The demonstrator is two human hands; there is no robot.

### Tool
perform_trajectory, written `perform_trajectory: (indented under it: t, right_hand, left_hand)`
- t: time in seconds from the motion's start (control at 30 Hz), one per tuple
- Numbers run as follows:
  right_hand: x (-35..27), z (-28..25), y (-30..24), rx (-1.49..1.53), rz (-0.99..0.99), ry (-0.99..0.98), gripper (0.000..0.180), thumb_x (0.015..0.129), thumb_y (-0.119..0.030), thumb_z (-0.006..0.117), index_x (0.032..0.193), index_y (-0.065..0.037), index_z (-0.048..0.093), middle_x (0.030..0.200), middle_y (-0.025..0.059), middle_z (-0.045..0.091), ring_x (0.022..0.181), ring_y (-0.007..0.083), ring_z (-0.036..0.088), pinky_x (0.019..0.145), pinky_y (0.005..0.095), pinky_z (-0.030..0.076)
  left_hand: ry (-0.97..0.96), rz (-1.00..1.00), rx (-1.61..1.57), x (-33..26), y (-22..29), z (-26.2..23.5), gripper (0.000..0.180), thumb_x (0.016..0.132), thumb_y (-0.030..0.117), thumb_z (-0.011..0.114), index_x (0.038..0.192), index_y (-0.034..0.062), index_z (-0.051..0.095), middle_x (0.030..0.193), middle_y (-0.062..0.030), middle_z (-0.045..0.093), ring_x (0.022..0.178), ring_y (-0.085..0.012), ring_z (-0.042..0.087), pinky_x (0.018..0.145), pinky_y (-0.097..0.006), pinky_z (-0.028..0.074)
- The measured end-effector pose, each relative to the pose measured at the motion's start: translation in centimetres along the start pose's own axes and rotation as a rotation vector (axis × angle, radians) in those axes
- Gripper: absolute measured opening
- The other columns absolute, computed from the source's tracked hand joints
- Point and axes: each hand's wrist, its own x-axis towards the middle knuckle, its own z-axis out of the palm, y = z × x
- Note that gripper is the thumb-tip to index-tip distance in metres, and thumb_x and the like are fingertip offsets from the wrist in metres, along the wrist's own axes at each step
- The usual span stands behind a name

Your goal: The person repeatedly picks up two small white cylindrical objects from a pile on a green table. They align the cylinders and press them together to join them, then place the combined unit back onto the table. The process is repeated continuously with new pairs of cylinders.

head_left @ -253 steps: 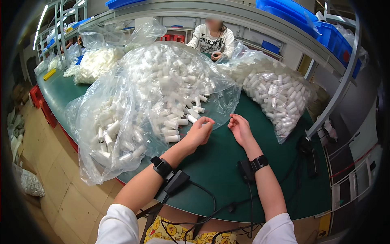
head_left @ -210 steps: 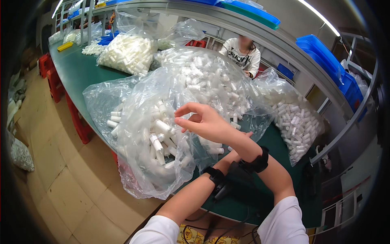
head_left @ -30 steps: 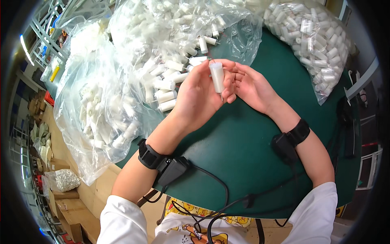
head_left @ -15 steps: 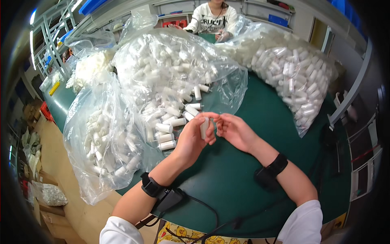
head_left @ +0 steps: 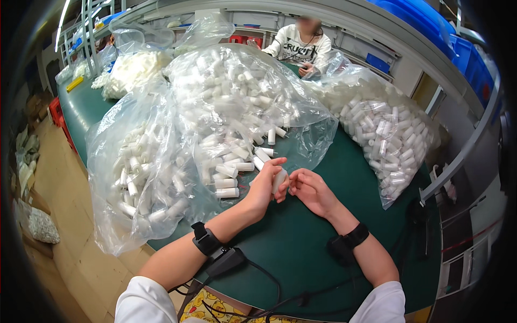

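My left hand (head_left: 265, 187) is closed round a white plastic tube (head_left: 279, 181), which stands tilted between the palm and the fingers. Close on its right is my right hand (head_left: 315, 195), its fingers bent and bunched near the tube. Whether anything small is in that pinch I cannot make out. Just beyond the left hand, several loose white tubes (head_left: 226, 183) spill from the mouth of a large clear plastic bag (head_left: 231, 81); some have a thin pin at one end.
Another clear bag of tubes (head_left: 132, 183) stands at the left, and a third bag (head_left: 396, 142) at the right. Across the green table (head_left: 258, 247) sits a co-worker (head_left: 301, 46). Black cables (head_left: 269, 274) run by my wrists; a yellow object (head_left: 75, 84) lies far left.
My view has shifted, so the scene sits differently. The right fingers have come down from the tube's top and are bunched beside it. The left hand still holds the tube, now more tilted.
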Motion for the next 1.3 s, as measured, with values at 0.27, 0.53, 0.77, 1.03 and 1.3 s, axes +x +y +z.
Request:
perform_trajectory:
  t: [0.27,0.53,0.77,1.03,1.3]
  right_hand:
    - [-0.1,1.5,-0.1,-0.141,-0.015,0.022,0.032,0.086,-0.012,0.057,0.113,0.002,0.05,0.097,0.0092,0.055,0.085,0.0173,0.053,0.077,0.0292,0.044]
    - [-0.4,2.4,-0.3,-0.244,-0.099,0.194,0.027,0.087,-0.009,0.055,0.111,0.001,0.049,0.101,0.0096,0.055,0.085,0.0167,0.057,0.074,0.0297,0.047]
    - [0.7,9.9,-4.1,-0.429,-0.206,0.33,0.017,0.091,-0.017,0.047,0.097,-0.002,0.053,0.085,0.0052,0.059,0.075,0.0126,0.059,0.07,0.0254,0.045]
    - [8.2,21.1,-3.9,-0.663,0.397,0.089,0.025,0.086,-0.023,0.059,0.09,0.001,0.055,0.07,-0.0003,0.052,0.059,0.007,0.051,0.056,0.0206,0.042]
    - [13.4,23.0,-5.0,-0.803,0.133,-0.022,0.034,0.086,-0.026,0.057,0.106,0.001,0.055,0.097,0.0094,0.06,0.08,0.0141,0.061,0.072,0.0249,0.048]
  left_hand:
    - [0.151,0.08,0.021,1.0,-1.3,0.5,0.055,0.091,0.047,0.038,0.127,0.0098,0.019,0.071,-0.0052,0.049,0.052,-0.0113,0.046,0.044,-0.022,0.034]
    - [0.07,0.013,-0.093,1.2,-1.8,1.0,0.053,0.09,0.048,0.039,0.125,0.0126,0.02,0.087,-0.0119,0.05,0.062,-0.0197,0.054,0.054,-0.031,0.049]
    - [0.17,0.147,-0.085,1.7,-1.2,-0.3,0.041,0.092,0.042,0.038,0.112,0.0064,0.033,0.081,-0.01,0.051,0.062,-0.0168,0.054,0.052,-0.029,0.049]
    - [-0.151,0.04,-0.265,2.1,-3.7,-1.6,0.031,0.09,0.037,0.041,0.1,0.0087,0.043,0.089,-0.0066,0.051,0.071,-0.0138,0.053,0.061,-0.028,0.047]
    - [-0.007,-0.246,-0.163,3.3,-2.3,-1.3,0.024,0.083,0.028,0.047,0.091,0.0059,0.046,0.071,-0.0008,0.045,0.056,-0.0097,0.044,0.053,-0.026,0.046]
